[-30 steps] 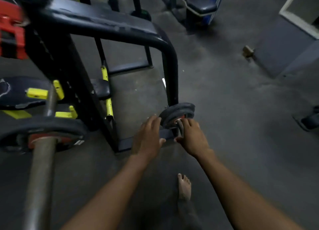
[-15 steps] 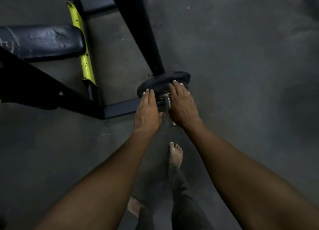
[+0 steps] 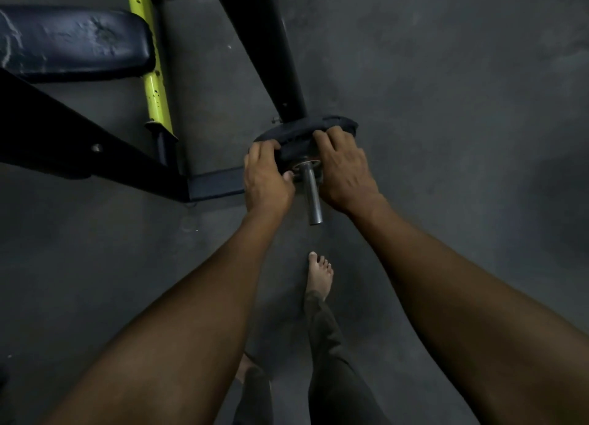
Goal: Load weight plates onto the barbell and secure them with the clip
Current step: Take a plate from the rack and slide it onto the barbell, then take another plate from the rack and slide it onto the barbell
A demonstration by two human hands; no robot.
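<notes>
Black rubber weight plate point(image 3: 306, 134) sits on a steel storage peg point(image 3: 311, 192) low on the bench frame point(image 3: 95, 150), just above the grey floor point(image 3: 446, 106). The left hand point(image 3: 266, 177) has its grip closed on the plate's left rim, thumb by the hub; the right hand point(image 3: 345, 169) has its grip closed over the right rim, fingers curled across the top edge. The peg's bare end juts out between the wrists. A navy bench pad point(image 3: 73, 42) and yellow strut point(image 3: 151, 61) lie to the left. One bare foot point(image 3: 320, 275) stands below the peg.
</notes>
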